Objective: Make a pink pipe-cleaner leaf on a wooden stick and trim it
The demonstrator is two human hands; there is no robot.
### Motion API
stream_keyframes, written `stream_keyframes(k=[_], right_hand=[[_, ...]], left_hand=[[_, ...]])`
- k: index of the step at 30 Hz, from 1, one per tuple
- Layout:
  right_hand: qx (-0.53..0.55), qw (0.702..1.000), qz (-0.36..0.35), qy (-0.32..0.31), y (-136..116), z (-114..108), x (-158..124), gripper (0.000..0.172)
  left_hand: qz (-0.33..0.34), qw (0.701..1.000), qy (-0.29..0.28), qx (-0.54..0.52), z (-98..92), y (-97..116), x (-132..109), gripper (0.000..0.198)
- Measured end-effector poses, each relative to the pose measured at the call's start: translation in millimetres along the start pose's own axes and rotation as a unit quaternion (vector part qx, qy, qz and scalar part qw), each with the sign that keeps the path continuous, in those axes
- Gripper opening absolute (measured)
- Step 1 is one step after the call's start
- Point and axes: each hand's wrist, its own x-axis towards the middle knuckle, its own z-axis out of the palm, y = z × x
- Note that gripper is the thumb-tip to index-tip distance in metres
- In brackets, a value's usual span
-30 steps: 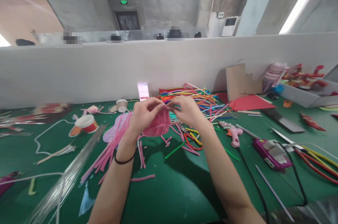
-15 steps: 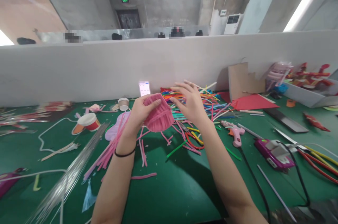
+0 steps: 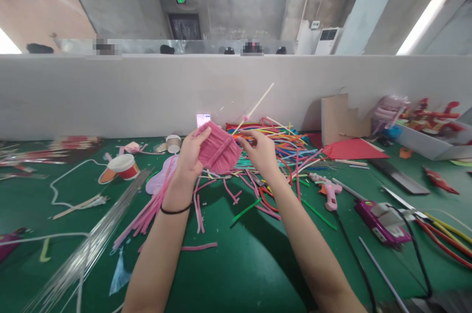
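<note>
My left hand grips a pink fuzzy panel, thumb across its face. The panel is built of pipe cleaners side by side, with a raised strip running across it. At its right corner, the thumb and fingers of my right hand are pinched together at the edge. A thin pale stick with a small pink bit on it slants up from behind that corner; I cannot tell whether it is fixed to the panel. Pink pipe cleaners lie beside my left wrist.
Behind my hands spreads a pile of coloured pipe cleaners. A pink glue gun, a purple power strip and scissors lie right. A paper cup and clear thin strips are left. A phone leans on the partition.
My right hand has lowered and closed from spread fingers to a pinch at the panel's edge. The panel has tilted and turned, and the pale stick now shows above it.
</note>
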Motion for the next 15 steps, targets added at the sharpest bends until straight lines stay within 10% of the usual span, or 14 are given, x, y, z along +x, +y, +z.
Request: stream_keyframes(k=[6, 15], right_hand=[[0.263, 0.949, 0.15, -0.084, 4.7, 14.8, -2.4, 0.032], [0.331, 0.914, 0.194, -0.13, 3.6, 14.9, -4.2, 0.035]], left_hand=[[-0.039, 0.999, -0.032, 0.007, 0.3, -4.2, 1.6, 0.028], [-0.026, 1.0, 0.005, 0.011, 0.1, -5.9, 1.9, 0.026]])
